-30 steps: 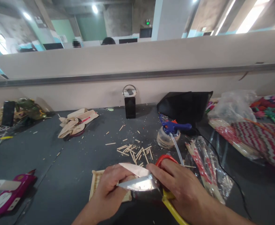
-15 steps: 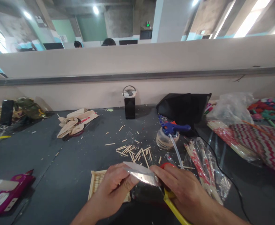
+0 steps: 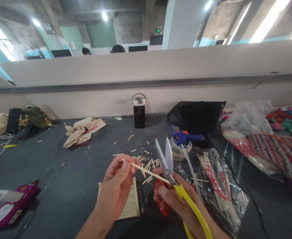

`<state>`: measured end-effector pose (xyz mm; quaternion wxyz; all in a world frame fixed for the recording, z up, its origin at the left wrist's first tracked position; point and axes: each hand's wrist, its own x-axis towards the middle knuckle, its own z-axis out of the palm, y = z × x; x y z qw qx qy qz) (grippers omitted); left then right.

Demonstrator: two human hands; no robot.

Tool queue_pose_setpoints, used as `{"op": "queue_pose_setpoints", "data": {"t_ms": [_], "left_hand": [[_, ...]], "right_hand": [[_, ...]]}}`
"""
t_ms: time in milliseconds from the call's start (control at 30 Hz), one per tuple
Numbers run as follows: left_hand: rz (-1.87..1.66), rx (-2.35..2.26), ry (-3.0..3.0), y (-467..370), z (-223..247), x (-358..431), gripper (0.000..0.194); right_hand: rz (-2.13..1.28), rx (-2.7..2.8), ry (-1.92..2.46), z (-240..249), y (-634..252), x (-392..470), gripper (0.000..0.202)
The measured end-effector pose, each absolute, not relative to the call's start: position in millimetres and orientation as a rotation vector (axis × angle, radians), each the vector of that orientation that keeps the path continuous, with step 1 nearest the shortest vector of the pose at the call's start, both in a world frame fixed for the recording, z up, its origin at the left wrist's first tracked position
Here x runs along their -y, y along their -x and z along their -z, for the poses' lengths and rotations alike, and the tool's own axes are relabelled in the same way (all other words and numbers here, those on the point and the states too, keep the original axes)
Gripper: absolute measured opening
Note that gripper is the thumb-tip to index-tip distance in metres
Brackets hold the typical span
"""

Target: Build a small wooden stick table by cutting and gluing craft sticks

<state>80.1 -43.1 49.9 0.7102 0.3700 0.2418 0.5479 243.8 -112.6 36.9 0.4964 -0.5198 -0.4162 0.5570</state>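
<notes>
My left hand point(image 3: 117, 186) pinches one end of a thin wooden stick point(image 3: 147, 171) between thumb and fingers. The stick slants down to the right, its far end at the base of the scissor blades. My right hand point(image 3: 179, 200) grips scissors point(image 3: 194, 205) with yellow and red handles, their blades pointing up and parted. Whether the stick's far end touches the scissors I cannot tell. Partly behind my left wrist lies a small panel of sticks point(image 3: 129, 206). Short cut stick pieces point(image 3: 149, 164) are scattered beyond my hands.
A blue glue gun point(image 3: 187, 136) rests on a roll of clear tape point(image 3: 180, 152). Bagged sticks point(image 3: 216, 184) lie at right beside a black cable point(image 3: 235, 179). A phone point(image 3: 139, 117) stands at the back, a crumpled cloth point(image 3: 82, 132) left of it. A magenta power strip point(image 3: 14, 205) lies far left.
The scissors have swung from lying sideways to pointing up, with their blades parted. My left hand has turned, and the stick now shows between my hands. The view has shifted slightly.
</notes>
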Motion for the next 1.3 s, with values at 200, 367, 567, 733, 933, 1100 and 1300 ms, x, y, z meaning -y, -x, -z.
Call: {"op": "queue_pose_setpoints", "data": {"t_ms": [200, 367, 567, 733, 933, 1100, 1300], "left_hand": [[-1.124, -0.714, -0.879, -69, -42, 54, 0.010], [-1.020, -0.884, -0.956, -63, -36, 56, 0.014], [-1.083, -1.090, -1.958, -62, -44, 53, 0.013], [-0.873, -0.792, -2.468, -81, -57, 61, 0.033], [-0.992, -0.988, -1.880, -80, -63, 54, 0.016], [-0.879, -0.857, -1.049, -73, -66, 43, 0.020], [-1.005, -0.911, -1.168, -64, -69, 30, 0.015]], "right_hand": [[-1.377, 0.894, 1.061, -29, -248, 111, 0.031], [-1.358, 0.973, 0.952, -38, -256, 115, 0.029], [-1.191, 1.099, 1.174, -50, -257, 111, 0.024], [-1.133, 1.238, 1.213, -54, -248, 106, 0.022], [-1.039, 1.364, 1.270, -57, -255, 104, 0.021], [-0.874, 1.608, 1.433, -48, -265, 104, 0.025], [-0.865, 1.679, 1.494, -43, -264, 110, 0.029]]}}
